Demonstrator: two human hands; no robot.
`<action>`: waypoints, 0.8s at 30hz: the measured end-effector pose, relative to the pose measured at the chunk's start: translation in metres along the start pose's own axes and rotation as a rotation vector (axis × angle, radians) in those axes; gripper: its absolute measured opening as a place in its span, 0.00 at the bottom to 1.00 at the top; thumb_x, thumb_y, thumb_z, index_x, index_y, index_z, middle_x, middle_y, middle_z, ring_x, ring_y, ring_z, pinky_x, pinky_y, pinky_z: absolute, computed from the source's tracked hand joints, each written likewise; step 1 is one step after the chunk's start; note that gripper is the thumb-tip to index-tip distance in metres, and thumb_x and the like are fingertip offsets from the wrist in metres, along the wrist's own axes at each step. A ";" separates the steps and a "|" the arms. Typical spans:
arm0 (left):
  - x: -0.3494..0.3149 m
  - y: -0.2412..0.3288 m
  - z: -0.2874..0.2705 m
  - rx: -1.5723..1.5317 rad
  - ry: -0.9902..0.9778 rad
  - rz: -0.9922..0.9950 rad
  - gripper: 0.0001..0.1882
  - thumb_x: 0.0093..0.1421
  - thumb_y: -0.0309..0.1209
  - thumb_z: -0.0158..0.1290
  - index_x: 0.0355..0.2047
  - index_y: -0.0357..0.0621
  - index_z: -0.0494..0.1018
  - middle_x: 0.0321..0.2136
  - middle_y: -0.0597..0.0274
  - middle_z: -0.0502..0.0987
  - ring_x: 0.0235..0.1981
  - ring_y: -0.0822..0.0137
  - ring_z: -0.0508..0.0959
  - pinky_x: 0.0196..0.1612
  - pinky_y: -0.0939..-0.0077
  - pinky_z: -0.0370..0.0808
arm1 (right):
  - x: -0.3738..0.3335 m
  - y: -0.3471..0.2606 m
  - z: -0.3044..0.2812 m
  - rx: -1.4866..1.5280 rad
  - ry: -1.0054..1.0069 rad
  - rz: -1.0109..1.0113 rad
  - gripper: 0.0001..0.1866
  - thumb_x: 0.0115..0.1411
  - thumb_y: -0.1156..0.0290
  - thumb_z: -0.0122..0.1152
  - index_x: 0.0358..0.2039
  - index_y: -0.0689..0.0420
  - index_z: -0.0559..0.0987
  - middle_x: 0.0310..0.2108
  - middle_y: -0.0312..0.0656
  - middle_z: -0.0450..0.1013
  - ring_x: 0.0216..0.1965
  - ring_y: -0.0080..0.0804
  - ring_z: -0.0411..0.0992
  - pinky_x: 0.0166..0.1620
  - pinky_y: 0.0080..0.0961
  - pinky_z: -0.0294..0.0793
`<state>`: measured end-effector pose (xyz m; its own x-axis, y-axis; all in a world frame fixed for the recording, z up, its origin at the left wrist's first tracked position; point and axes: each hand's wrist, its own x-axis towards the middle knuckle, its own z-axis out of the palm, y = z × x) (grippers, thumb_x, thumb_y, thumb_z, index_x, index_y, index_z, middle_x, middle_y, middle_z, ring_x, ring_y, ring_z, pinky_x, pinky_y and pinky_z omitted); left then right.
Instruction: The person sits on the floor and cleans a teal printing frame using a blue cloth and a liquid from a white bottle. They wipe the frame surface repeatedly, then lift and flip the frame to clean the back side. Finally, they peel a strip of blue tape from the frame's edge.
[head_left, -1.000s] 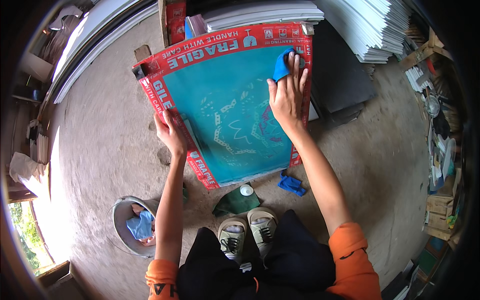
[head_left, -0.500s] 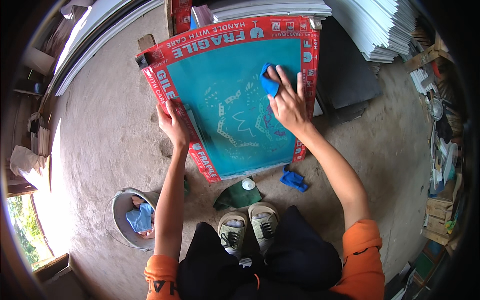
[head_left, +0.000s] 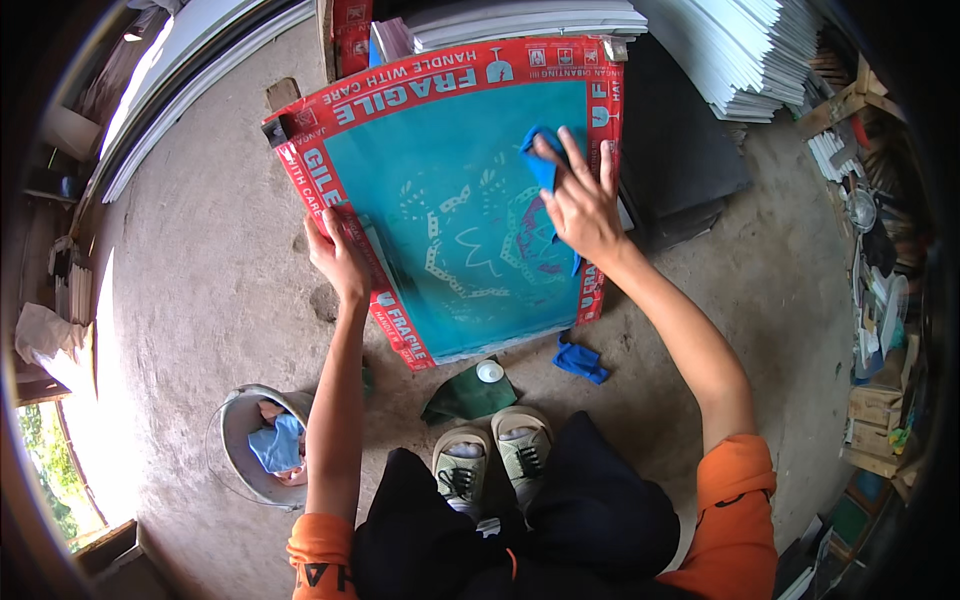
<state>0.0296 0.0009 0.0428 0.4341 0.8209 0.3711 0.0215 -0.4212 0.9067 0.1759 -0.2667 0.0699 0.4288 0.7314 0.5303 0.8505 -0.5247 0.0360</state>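
Observation:
A teal silk-screen printing frame [head_left: 400,150], its border wrapped in red and white tape, leans in front of me with pale outline marks across its mesh. My left hand [head_left: 340,262] is closed around its left border, thumb on the face. On the upper right of the mesh, my right hand [head_left: 588,212] presses a blue cloth [head_left: 541,170] under spread fingers. Part of the cloth is hidden beneath that palm, and a blue tip shows under the wrist. A small purple-tinted patch [head_left: 530,228] lies on the mesh just left of the right hand.
On the concrete floor lie another blue cloth [head_left: 579,360] and a green cloth [head_left: 465,396] bearing a round white lid-like item [head_left: 489,371]. A grey bucket [head_left: 236,440] with rags stands at left. White sheets [head_left: 725,50] and black panels [head_left: 680,150] are stacked behind. Clutter lines the right wall.
The whole view has shifted slightly. My right hand has slid a little down the mesh with the blue cloth, and a blue tip now shows below it. My left hand keeps its grip.

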 end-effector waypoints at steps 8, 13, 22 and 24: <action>0.001 0.001 -0.001 0.009 -0.013 0.003 0.18 0.64 0.41 0.41 0.40 0.37 0.68 0.27 0.54 0.75 0.28 0.65 0.73 0.35 0.69 0.69 | -0.012 -0.001 0.004 0.001 0.039 0.009 0.09 0.50 0.71 0.59 0.34 0.54 0.80 0.60 0.27 0.59 0.65 0.31 0.46 0.61 0.62 0.37; 0.002 0.000 0.000 -0.029 -0.003 -0.011 0.17 0.64 0.40 0.41 0.40 0.37 0.68 0.27 0.55 0.75 0.28 0.66 0.73 0.34 0.70 0.69 | -0.004 0.014 -0.010 0.006 -0.035 -0.159 0.25 0.50 0.72 0.58 0.51 0.42 0.72 0.61 0.23 0.55 0.65 0.31 0.46 0.61 0.61 0.37; 0.002 -0.001 -0.001 -0.021 -0.005 -0.006 0.16 0.64 0.40 0.41 0.38 0.37 0.68 0.26 0.54 0.75 0.26 0.66 0.73 0.33 0.70 0.69 | -0.040 -0.012 0.025 0.157 -0.199 -0.413 0.23 0.53 0.68 0.56 0.52 0.41 0.70 0.61 0.22 0.55 0.65 0.29 0.46 0.63 0.59 0.34; 0.001 0.001 -0.001 0.002 0.012 0.029 0.16 0.64 0.39 0.41 0.38 0.37 0.68 0.26 0.54 0.75 0.26 0.66 0.73 0.33 0.70 0.70 | -0.021 -0.008 0.011 0.051 -0.064 -0.332 0.23 0.53 0.68 0.56 0.51 0.41 0.71 0.61 0.22 0.55 0.65 0.27 0.46 0.63 0.57 0.35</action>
<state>0.0293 0.0019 0.0441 0.4235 0.8128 0.4001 0.0107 -0.4461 0.8949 0.1632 -0.2727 0.0488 0.1427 0.8854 0.4425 0.9604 -0.2319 0.1543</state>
